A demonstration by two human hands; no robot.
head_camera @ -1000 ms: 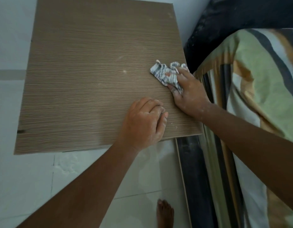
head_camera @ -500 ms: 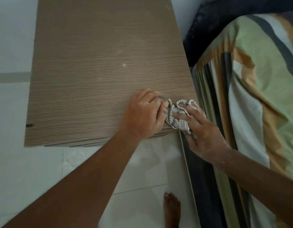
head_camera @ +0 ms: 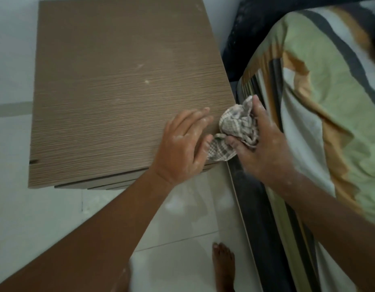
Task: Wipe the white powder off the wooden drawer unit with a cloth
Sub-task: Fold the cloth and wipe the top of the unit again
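The wooden drawer unit (head_camera: 110, 98) fills the upper left, seen from above, with faint white powder specks (head_camera: 147, 81) on its top. My left hand (head_camera: 182, 146) lies flat on the near right corner of the top, fingers spread and dusted white. My right hand (head_camera: 264, 148) grips a bunched checked cloth (head_camera: 235, 131) at the unit's right edge, between the unit and the bed. The cloth touches my left hand's thumb side.
A bed with a striped green, orange and white cover (head_camera: 321, 123) presses close on the right, its dark frame (head_camera: 258, 228) running down beside the unit. White floor tiles (head_camera: 45, 218) lie below and left. My bare foot (head_camera: 223, 264) stands near the bottom.
My right hand dragged the cloth from the middle right of the top down to the near right corner, then bunched it at the edge. My left hand's fingers spread flat.
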